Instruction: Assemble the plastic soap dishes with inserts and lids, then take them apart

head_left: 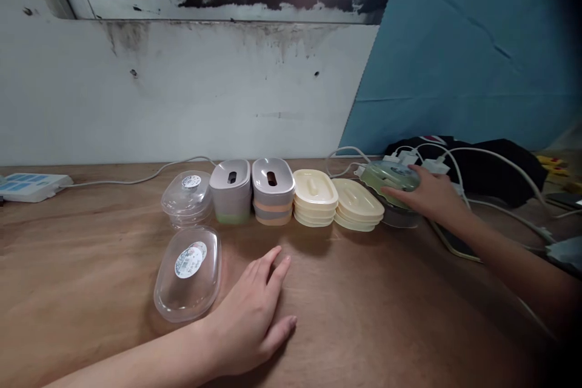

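Observation:
My left hand (254, 315) rests on the wooden table, fingers loosely spread, holding nothing. Beside it lies a clear plastic container (200, 279) with round white stickers. At the right, my right hand (430, 194) has its thumb and fingers around the rim of a translucent green lid (386, 176). This lid sits tilted over a dark, see-through container (400, 216). Immediately left of it are two stacks of cream-yellow lids, one (359, 200) leaning and the other (315, 188) level.
Two grey boxes with slotted tops, one (231, 191) green at its base and one (273, 188) with orange bands, stand mid-row. Round clear containers (187, 197) are left of them. A power strip (31, 187), white cables (500, 154), chargers (434, 165) and black fabric (513, 163) edge the table.

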### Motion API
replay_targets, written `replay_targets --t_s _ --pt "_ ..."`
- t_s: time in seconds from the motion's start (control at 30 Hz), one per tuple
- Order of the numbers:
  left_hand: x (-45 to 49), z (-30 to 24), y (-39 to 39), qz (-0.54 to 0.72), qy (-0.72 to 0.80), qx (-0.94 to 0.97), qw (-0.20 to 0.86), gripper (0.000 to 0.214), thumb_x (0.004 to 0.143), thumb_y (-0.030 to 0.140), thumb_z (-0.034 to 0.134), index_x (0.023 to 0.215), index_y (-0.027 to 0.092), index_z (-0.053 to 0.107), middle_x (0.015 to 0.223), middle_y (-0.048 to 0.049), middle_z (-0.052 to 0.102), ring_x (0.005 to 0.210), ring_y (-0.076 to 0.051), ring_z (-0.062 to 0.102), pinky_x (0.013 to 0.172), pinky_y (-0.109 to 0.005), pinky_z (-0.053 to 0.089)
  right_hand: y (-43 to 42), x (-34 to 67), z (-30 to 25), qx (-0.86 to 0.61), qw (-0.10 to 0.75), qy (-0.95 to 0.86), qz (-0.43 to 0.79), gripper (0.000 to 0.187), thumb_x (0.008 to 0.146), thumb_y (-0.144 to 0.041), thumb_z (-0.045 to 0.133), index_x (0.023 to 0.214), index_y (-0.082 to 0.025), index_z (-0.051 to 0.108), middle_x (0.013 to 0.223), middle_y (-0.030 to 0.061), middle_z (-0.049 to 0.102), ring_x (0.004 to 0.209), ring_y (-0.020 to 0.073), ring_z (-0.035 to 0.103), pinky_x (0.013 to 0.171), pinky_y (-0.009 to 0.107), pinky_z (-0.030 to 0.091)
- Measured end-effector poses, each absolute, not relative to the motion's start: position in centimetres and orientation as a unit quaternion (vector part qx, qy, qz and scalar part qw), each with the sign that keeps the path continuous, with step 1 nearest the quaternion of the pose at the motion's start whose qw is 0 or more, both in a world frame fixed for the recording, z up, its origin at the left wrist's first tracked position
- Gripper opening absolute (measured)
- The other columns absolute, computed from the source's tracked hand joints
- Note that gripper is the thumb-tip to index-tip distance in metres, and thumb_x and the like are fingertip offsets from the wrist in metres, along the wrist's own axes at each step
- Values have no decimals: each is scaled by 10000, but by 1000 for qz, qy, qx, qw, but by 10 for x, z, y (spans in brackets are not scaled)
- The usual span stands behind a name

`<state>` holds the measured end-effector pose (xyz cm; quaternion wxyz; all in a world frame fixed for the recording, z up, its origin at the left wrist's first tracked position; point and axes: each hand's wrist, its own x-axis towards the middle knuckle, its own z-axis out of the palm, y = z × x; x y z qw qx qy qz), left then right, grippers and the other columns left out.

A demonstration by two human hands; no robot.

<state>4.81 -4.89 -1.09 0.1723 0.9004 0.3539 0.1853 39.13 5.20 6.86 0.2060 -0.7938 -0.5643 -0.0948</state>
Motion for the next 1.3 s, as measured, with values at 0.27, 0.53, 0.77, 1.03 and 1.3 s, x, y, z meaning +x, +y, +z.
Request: replay_targets --t_s 0.27,0.53,0.77,1.03,1.3 --pt "46 8 -54 305 305 898 86 717 828 246 514 1405 215 90 1472 -166 98 1369 -330 115 1051 -527 282 -34 362 52 -611 354 -700 -105 631 691 -439 616 1274 -278 434 1297 121 460 1174 321 466 962 422 399" --pt "48 33 -56 187 261 920 227 975 603 406 769 1392 178 244 1399 -167 347 1258 -309 392 1015 -396 382 -72 297 12 -332 196 -884 263 876 673 -373 701 1387 -326 195 1428 101 259 1317 289 318 996 381 409" --pt "3 42 -68 283 429 849 122 690 719 420 625 1318 236 337 1304 -110 414 1178 -284 460 959 -405 429 -67 295 -5 -381 195 -875 226 1066 662 -336 705 1417 -264 -44 1429 174 263 1306 315 333 999 460 391" --pt "-23 46 -69 -8 722 681 -122 615 830 571 397 1237 120 489 1248 -218 431 729 -305 652 578 -425 516 -73 272 6 -402 196 -892 66 525 654 -354 696 1157 -278 568 1329 127 423 1185 346 451 881 474 484" --pt "-20 39 -69 -45 687 712 -138 704 804 535 461 1248 -12 471 1335 -289 380 1014 -411 558 627 -444 513 -73 270 12 -353 173 -920 0 515 714 -336 633 1213 -234 556 1262 151 498 1159 318 470 866 452 496"
